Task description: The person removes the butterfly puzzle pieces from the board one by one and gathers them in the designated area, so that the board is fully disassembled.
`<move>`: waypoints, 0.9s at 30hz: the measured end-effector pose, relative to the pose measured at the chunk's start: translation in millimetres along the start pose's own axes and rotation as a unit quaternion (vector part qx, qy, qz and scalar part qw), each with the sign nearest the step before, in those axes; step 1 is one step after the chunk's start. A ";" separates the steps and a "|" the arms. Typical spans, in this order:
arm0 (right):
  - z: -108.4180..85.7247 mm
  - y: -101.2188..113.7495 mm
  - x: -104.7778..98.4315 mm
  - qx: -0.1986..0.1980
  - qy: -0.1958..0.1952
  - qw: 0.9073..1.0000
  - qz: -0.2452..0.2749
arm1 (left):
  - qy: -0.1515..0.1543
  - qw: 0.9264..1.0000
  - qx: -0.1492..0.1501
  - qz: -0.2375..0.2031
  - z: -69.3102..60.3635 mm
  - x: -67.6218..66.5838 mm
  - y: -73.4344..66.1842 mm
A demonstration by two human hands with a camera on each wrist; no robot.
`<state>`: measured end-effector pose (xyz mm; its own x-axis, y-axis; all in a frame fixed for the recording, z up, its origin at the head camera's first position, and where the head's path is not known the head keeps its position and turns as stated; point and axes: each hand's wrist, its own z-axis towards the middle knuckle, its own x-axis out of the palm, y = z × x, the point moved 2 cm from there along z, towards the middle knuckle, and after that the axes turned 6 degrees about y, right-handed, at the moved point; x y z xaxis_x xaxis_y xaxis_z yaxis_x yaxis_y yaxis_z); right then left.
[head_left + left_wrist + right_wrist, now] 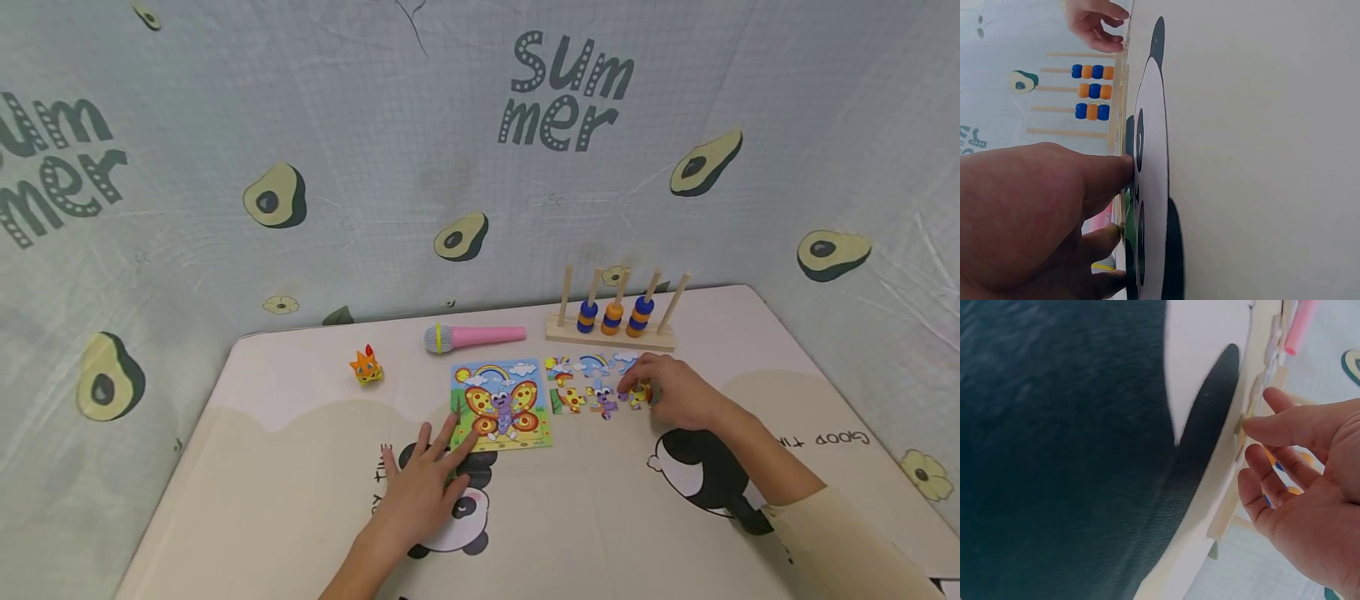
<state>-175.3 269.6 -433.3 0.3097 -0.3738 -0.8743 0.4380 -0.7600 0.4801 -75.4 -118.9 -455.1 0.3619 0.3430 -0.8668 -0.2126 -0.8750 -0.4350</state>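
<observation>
A butterfly picture puzzle (501,404) lies flat on the table. My left hand (420,492) has its fingers spread, the fingertips over the puzzle's lower left edge; in the left wrist view the left hand (1041,212) has its fingertips down at table level. To the right of the picture lie several loose puzzle pieces (567,400) in two rows. My right hand (678,392) is over the right end of these rows, a yellow piece (637,395) between its thumb and fingers. The right wrist view shows the right hand (1310,462) with fingers loosely bent and apart, its thumb tip touching a thin piece edge.
A pink toy microphone (480,336) lies behind the puzzle. Behind the pieces stands a wooden peg rack (611,334) with blue and orange beads. A small orange and yellow toy figure (367,367) stands at the left. A patterned cloth wall rises behind the table.
</observation>
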 end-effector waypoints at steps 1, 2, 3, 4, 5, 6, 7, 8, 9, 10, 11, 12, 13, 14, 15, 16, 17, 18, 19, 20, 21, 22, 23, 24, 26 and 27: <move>0.1 0.2 0.1 0.002 -0.003 1.000 0.001 | 0.000 1.000 0.000 0.000 -0.1 0.3 0.2; 0.3 0.6 0.0 0.002 -0.007 1.000 0.002 | 0.000 1.000 0.001 0.000 -0.1 0.6 0.5; 0.7 1.3 -0.1 0.002 -0.011 1.000 0.004 | -0.001 1.000 0.001 0.001 -0.1 0.9 0.7; 1.2 2.2 0.0 0.001 -0.014 1.000 0.007 | -0.001 1.000 0.002 0.002 -0.2 1.2 0.9; 1.8 3.8 0.0 -0.002 -0.017 1.000 0.011 | -0.001 1.000 0.001 0.003 -0.2 1.5 1.2; 2.5 5.9 0.1 -0.006 -0.019 1.000 0.014 | 0.000 1.000 0.002 0.005 -0.3 1.7 1.6; 3.3 8.2 0.5 -0.010 -0.021 1.000 0.017 | 0.000 1.000 0.002 0.007 -0.4 2.0 2.0; 4.5 11.0 0.9 -0.014 -0.022 0.999 0.021 | -0.001 1.000 0.003 0.010 -0.4 2.1 2.2; 6.0 13.9 1.7 -0.017 -0.022 0.999 0.025 | -0.002 1.000 0.004 0.011 -0.2 2.0 2.2; 7.6 16.8 2.7 -0.021 -0.022 0.999 0.029 | -0.002 1.000 0.005 0.013 -0.1 2.0 2.1; 9.6 20.1 3.8 -0.025 -0.022 0.999 0.033 | -0.003 1.000 0.006 0.014 0.0 1.8 2.1; 12.0 23.4 5.1 -0.028 -0.021 0.999 0.037 | -0.003 1.000 0.007 0.016 0.1 1.6 1.9; 14.6 26.8 6.6 -0.032 -0.019 0.999 0.039 | -0.005 1.000 0.009 0.016 0.1 1.3 1.6; 17.6 30.6 8.1 -0.036 -0.016 0.998 0.043 | -0.005 1.000 0.010 0.016 0.1 0.8 1.2; 21.0 34.4 10.0 -0.040 -0.013 0.998 0.046 | -0.006 1.000 0.010 0.016 0.1 0.5 1.0; 24.2 38.3 11.9 -0.042 -0.008 0.998 0.048 | -0.005 1.000 0.010 0.016 -0.1 0.2 0.8; 27.8 42.6 13.9 -0.045 -0.004 0.998 0.049 | -0.005 1.000 0.011 0.015 -0.2 -0.1 0.7; 31.2 46.6 15.9 -0.045 0.000 0.998 0.051 | -0.005 1.000 0.011 0.016 -0.1 -0.4 0.6; 34.3 51.2 17.9 -0.046 0.005 0.997 0.055 | -0.005 1.000 0.014 0.016 -0.1 -0.9 0.3; 37.4 55.9 20.0 -0.046 0.010 0.997 0.058 | -0.004 1.000 0.015 0.016 0.0 -1.1 0.2; 40.5 60.6 22.0 -0.047 0.014 0.997 0.059 | -0.003 1.000 0.016 0.015 0.1 -1.3 0.2; 43.2 65.4 24.0 -0.048 0.017 0.997 0.061 | -0.002 1.000 0.017 0.015 -0.1 -1.6 0.1; 46.0 70.7 25.8 -0.050 0.021 0.996 0.065 | -0.001 1.000 0.018 0.015 -0.2 -1.6 0.4; 48.8 75.5 27.9 -0.052 0.025 0.996 0.069 | 0.000 1.000 0.019 0.015 -0.4 -1.9 0.4; 54.3 86.0 31.5 -0.062 0.029 0.995 0.075 | 0.004 1.000 0.019 0.016 -1.2 -1.9 1.2; 57.1 91.0 33.6 -0.070 0.031 0.994 0.076 | 0.005 1.000 0.020 0.018 -1.7 -2.0 1.6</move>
<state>-173.2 157.5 -423.1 0.4312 -0.4422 -0.7865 0.4930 -0.6146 0.6158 -74.8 -121.6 -453.7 0.3628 0.3074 -0.8797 -0.2620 -0.8723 -0.4128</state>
